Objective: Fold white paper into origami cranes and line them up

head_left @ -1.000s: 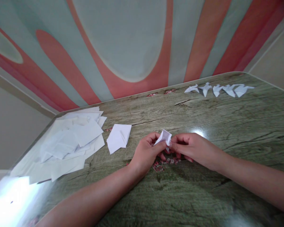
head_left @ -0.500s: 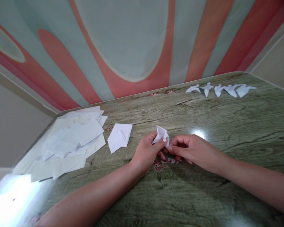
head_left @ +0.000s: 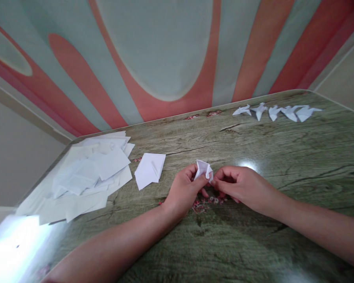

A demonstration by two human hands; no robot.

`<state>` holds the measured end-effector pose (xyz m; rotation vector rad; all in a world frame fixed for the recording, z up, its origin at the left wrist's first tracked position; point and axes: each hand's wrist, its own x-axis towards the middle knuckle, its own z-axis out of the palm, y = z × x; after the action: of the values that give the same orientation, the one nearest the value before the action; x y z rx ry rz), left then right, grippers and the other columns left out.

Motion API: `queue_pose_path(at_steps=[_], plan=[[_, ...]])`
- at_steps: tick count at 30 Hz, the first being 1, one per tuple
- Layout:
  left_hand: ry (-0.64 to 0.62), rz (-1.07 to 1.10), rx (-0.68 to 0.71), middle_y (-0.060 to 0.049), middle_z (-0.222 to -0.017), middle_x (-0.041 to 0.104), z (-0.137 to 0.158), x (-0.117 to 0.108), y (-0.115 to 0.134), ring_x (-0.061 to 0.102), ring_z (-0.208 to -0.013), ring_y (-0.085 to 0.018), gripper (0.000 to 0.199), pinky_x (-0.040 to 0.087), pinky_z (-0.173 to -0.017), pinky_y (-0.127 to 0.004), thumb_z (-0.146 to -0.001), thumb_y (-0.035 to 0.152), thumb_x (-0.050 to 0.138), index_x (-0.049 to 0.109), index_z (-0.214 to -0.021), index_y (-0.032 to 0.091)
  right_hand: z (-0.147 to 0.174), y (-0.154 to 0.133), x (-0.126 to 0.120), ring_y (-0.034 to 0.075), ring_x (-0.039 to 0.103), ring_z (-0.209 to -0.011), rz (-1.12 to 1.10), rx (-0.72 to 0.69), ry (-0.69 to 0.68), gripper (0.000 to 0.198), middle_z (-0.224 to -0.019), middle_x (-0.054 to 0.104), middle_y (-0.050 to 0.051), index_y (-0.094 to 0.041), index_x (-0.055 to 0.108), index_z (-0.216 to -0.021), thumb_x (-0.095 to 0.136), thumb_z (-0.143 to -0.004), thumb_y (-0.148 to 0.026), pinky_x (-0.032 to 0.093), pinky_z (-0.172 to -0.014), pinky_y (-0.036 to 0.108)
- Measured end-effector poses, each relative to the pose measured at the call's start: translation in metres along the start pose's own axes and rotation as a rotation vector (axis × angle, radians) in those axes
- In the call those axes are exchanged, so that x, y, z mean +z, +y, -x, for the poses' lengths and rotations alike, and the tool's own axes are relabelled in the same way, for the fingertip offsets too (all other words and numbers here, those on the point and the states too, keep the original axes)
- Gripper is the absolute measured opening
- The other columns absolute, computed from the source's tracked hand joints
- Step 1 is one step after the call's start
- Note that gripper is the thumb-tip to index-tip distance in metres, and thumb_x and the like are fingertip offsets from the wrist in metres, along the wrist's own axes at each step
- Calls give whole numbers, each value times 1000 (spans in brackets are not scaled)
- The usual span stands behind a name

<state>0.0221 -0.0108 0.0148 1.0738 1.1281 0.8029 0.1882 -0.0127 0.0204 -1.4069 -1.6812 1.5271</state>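
Observation:
A small folded white paper [head_left: 203,169] is held just above the middle of the wooden table. My left hand [head_left: 187,188] pinches it between thumb and fingers, with its pointed flaps standing up over the thumb. At its lower right edge, my right hand [head_left: 238,182] has thumb and forefinger closed on the paper; the exact part gripped is hidden by the fingertips. Left of my hands lies another folded white paper piece [head_left: 150,171], flat on the table.
A loose pile of white paper sheets [head_left: 115,163] covers the table's left side. Several folded paper birds [head_left: 274,113] stand in a row at the back right. Behind the table [head_left: 177,137] rises a wall with a red and grey-green pattern [head_left: 177,47].
The folded paper has tilted slightly, and its upper flaps now sit a little lower and further right. Both hands keep their hold, with only small shifts.

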Motion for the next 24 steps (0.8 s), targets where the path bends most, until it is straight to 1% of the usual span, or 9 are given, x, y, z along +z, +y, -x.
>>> queue_pose_path(at_steps=[4, 7, 11, 12, 14, 16, 18, 21, 24], plan=[[-7, 8, -20, 2, -72, 59, 0, 0, 0, 50, -48, -5, 21, 42, -49, -18, -78, 33, 65, 57, -82, 14, 1, 0, 1, 9, 48, -49, 26, -34, 11, 16, -60, 60, -2, -19, 58, -70, 54, -83, -27, 32, -45, 23], [-41, 19, -21, 0, -80, 60, 0, -2, 2, 54, -56, -7, 25, 45, -51, -19, -76, 30, 66, 56, -93, 15, 1, 2, 0, 9, 47, -48, 60, -64, -17, 14, -62, 61, -2, -20, 57, -73, 51, -84, -26, 32, -47, 24], [-126, 16, 94, -4, -104, 60, 2, -11, 11, 59, -85, -14, 63, 49, -63, -22, -72, 15, 68, 41, -128, 25, 1, 3, -7, 11, 48, -55, 188, -138, -31, 18, -62, 55, -2, -20, 52, -69, 45, -85, -21, 32, -51, 25], [-133, -13, 126, -5, -108, 60, 2, -14, 13, 59, -90, -15, 66, 49, -68, -23, -73, 14, 67, 39, -131, 27, 1, 3, -10, 12, 47, -57, 228, -155, -35, 19, -61, 53, -2, -20, 50, -66, 44, -84, -19, 31, -52, 25], [-141, -106, 178, -6, -111, 60, 2, -18, 16, 58, -92, -14, 54, 48, -74, -23, -77, 14, 64, 48, -127, 25, 2, 2, -13, 12, 46, -58, 298, -185, -63, 21, -60, 50, -2, -20, 46, -63, 43, -83, -16, 30, -52, 25], [-127, -244, 209, -5, -103, 63, 2, -20, 16, 58, -85, -13, 34, 46, -72, -22, -80, 19, 61, 59, -114, 21, 2, 1, -15, 12, 46, -58, 335, -206, -83, 21, -60, 50, -2, -20, 45, -63, 43, -83, -16, 29, -52, 25], [-74, -398, 229, -4, -91, 65, 1, -21, 14, 58, -78, -12, 19, 45, -68, -21, -82, 23, 59, 65, -99, 18, 1, 1, -16, 12, 46, -58, 335, -210, -55, 19, -61, 52, -2, -20, 49, -66, 44, -84, -19, 30, -53, 25], [32, -582, 273, -2, -80, 66, 2, -22, 11, 58, -72, -13, 13, 43, -65, -22, -83, 27, 59, 66, -87, 17, 0, 3, -15, 12, 48, -56, 297, -167, 32, 16, -60, 55, -3, -20, 55, -71, 46, -85, -23, 32, -52, 24], [53, -721, 351, -3, -79, 68, 5, -22, 11, 59, -71, -14, 14, 43, -66, -23, -84, 27, 58, 69, -85, 18, -1, 4, -15, 11, 50, -56, 244, -110, 79, 16, -60, 57, -3, -20, 57, -73, 48, -85, -26, 34, -52, 24]])
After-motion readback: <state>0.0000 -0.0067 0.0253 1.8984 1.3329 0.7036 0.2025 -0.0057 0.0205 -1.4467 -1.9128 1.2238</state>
